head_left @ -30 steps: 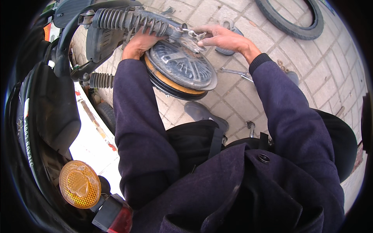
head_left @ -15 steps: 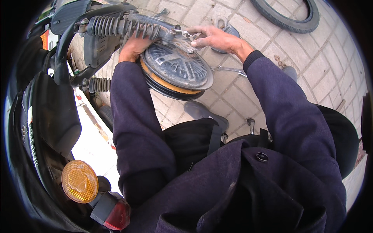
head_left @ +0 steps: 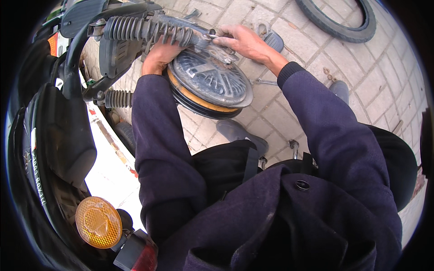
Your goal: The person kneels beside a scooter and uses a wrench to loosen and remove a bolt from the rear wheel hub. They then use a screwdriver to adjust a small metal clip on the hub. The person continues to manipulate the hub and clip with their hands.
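A wheel hub [head_left: 209, 77] with a grey finned cover, an orange band and a black rim, no tyre on it, sits at the rear of a motorbike or scooter. Above its left edge, my left hand [head_left: 163, 55] reaches in behind the spring of a shock absorber [head_left: 147, 32]; its fingers are hidden. My right hand [head_left: 244, 43] is closed in a pinch beside the shock absorber's lower end mount [head_left: 202, 41]. A small bright metal piece shows at its fingertips, too small to name. Just below lies a dusty metal bracket [head_left: 226, 57] over the hub cover.
A loose black tyre [head_left: 337, 28] lies on the paving bricks at the far right. A wrench [head_left: 266, 81] rests beside the hub. My shoe [head_left: 242, 135] is close below it. An orange reflector [head_left: 98, 222] and a red lamp stick out at the lower left.
My right hand has moved slightly up from the bracket to the shock absorber's end mount, its fingers now drawn together. The left hand stays behind the spring.
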A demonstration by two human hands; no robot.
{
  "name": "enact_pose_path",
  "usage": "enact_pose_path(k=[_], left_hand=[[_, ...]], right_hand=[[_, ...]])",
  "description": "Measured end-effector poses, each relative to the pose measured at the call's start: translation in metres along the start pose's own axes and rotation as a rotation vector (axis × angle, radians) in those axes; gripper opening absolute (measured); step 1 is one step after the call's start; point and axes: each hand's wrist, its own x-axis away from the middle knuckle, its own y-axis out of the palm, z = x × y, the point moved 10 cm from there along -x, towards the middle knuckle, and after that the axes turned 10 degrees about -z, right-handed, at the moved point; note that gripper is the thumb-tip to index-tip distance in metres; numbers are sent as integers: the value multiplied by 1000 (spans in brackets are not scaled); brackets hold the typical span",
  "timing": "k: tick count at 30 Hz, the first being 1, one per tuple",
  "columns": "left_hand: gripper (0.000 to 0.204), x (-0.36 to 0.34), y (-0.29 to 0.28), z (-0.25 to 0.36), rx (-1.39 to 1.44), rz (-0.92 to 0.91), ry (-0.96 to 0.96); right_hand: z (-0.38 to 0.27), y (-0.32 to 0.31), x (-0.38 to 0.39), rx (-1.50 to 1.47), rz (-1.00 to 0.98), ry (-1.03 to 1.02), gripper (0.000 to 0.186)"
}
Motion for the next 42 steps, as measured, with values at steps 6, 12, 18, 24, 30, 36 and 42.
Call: enact_pose_path(k=[6,12,18,24,30,36,42], left_hand=[[81,-18,20,-13,1128,-7,182],[55,-13,3,-18,1114,228,268],[36,-3,-15,-21,651,470,266],[34,10,-23,-9,417,599,455],[62,-21,12,-26,512,223,262],[45,-31,11,-28,674,269,336],[32,-21,3,-27,679,488,427]], right_hand=[[11,4,3,-171,13,149,32],[-21,-8,-11,32,57,-80,26],[-19,-9,-3,71,131,-54,22],[-23,-10,-3,68,163,-113,22],[-15,-11,-5,-14,188,-56,26],[-17,-16,0,54,225,-62,26],[14,-1,-13,-250,-58,115,38]])
